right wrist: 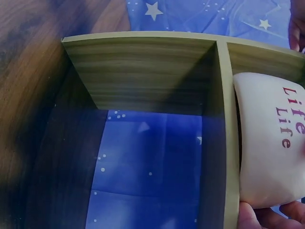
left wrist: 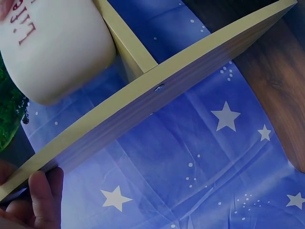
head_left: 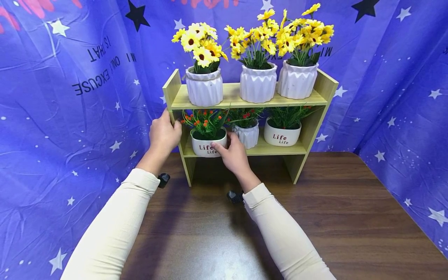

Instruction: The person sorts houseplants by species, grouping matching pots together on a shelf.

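On the left of the lower shelf [head_left: 192, 154] sits a white oval flowerpot [head_left: 201, 149] marked "Life", with orange-flowered greenery. My right hand [head_left: 235, 154] holds this pot by its right end, thumb at the front. The right wrist view shows the pot [right wrist: 264, 143] with its base close to the shelf board; fingertips [right wrist: 248, 217] are at its end. My left hand [head_left: 163, 132] grips the front edge of the rack's left side panel. In the left wrist view its fingers [left wrist: 43, 193] wrap that panel [left wrist: 112, 107], and the pot [left wrist: 62, 47] is inside.
Three white fluted pots with yellow flowers [head_left: 204, 87] stand on the upper shelf [head_left: 231, 93]. Right of the held pot are a fluted pot [head_left: 249, 136] and another "Life" pot [head_left: 282, 134]. The rack stands on a brown wooden table [head_left: 336, 210] before a blue star-patterned curtain [head_left: 94, 128].
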`<state>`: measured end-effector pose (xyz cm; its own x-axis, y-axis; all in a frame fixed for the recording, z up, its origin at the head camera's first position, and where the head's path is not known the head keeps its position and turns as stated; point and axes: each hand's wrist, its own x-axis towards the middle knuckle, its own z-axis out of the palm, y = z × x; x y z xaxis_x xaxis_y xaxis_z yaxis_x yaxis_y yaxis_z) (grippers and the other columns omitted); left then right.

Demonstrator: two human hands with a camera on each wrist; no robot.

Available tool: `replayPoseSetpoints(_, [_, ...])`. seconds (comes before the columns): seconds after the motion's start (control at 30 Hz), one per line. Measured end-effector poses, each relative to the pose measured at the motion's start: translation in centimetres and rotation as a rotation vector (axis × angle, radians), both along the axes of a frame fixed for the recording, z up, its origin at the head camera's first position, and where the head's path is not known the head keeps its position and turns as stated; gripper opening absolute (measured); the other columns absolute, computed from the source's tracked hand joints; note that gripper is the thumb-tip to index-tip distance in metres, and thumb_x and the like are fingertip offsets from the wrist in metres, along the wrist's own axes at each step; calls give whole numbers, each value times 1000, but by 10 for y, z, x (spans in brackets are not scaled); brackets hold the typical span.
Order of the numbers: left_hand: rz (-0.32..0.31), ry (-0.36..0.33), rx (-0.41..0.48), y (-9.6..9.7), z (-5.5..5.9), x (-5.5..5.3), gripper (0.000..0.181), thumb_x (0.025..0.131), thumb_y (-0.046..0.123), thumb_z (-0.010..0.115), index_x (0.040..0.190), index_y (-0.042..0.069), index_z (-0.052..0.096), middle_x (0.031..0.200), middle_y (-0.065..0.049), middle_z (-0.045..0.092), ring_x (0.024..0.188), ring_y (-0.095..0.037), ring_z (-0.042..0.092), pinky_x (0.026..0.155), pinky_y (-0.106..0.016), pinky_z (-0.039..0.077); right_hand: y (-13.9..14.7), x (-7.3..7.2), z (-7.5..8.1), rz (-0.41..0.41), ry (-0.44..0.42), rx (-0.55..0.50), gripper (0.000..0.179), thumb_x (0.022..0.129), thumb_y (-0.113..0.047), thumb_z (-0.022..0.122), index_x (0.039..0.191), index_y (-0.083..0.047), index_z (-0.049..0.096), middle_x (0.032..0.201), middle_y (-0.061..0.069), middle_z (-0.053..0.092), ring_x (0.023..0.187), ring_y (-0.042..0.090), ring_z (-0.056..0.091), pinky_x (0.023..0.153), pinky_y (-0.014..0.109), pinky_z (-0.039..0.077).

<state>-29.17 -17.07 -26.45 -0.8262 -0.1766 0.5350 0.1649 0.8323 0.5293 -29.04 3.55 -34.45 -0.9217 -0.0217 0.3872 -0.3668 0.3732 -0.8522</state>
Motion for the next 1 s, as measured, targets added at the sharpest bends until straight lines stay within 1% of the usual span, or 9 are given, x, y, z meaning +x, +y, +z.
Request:
replayPoseSetpoints(0.2, [-7,1,-5,0,0,0,29,92,18,55,117,4,57,105,-31,67,98,-54,62,76,-63,45,-5,-7,0,-29,15,41,60,91,-29,72,137,0,49,124,17,63,112,27,61,95,42,47])
replayPoseSetpoints(0.4, [-1,-1,-1,-1,-1,0,30,91,17,54,117,4,58,104,-30,67,98,-53,62,76,-62,45,-11,-14,0,-56,35,57,60,92,-30,72,139,0,49,127,18,62,116,30,60,98,43,45])
replayPoseSetpoints(0.57, [3,-8,2,-1,-1,1,28,91,17,53,116,4,58,103,-29,68,98,-53,62,76,-62,45,-15,-17,-3,-89,68,70,60,92,-31,71,139,-2,49,125,18,64,115,31,61,98,43,45])
replayPoseSetpoints(0.67, [-1,-18,7,0,-1,1,27,92,17,53,116,5,57,104,-29,67,99,-52,62,76,-62,45,-15,-18,-5,-98,71,72,59,93,-32,70,140,-5,48,125,16,64,115,29,61,98,42,45])
replayPoseSetpoints(0.77, [-18,-24,14,0,-1,2,26,94,19,53,116,5,57,105,-28,68,100,-51,62,76,-62,45,-15,-18,-7,-101,69,63,59,93,-33,70,141,-6,48,126,15,64,115,28,61,98,42,45])
replayPoseSetpoints(0.87, [-57,-43,33,-2,-2,6,28,95,20,53,120,6,56,109,-26,68,103,-48,63,79,-60,46,-15,-17,-9,-95,66,44,62,93,-34,69,144,-8,46,130,14,62,117,27,60,99,41,45])
replayPoseSetpoints(0.93, [-95,-59,57,-2,-4,13,37,96,20,54,130,7,53,117,-25,66,108,-46,62,84,-58,46,-14,-14,-12,-82,69,18,63,93,-33,69,145,-7,45,133,15,60,119,27,59,99,41,45])
replayPoseSetpoints(1.0, [-119,-56,90,-2,-8,22,49,96,20,55,142,6,46,129,-24,60,118,-43,57,94,-56,44,-10,-8,-15,-67,78,-24,61,93,-31,69,143,-4,47,133,16,60,120,26,59,99,39,47])
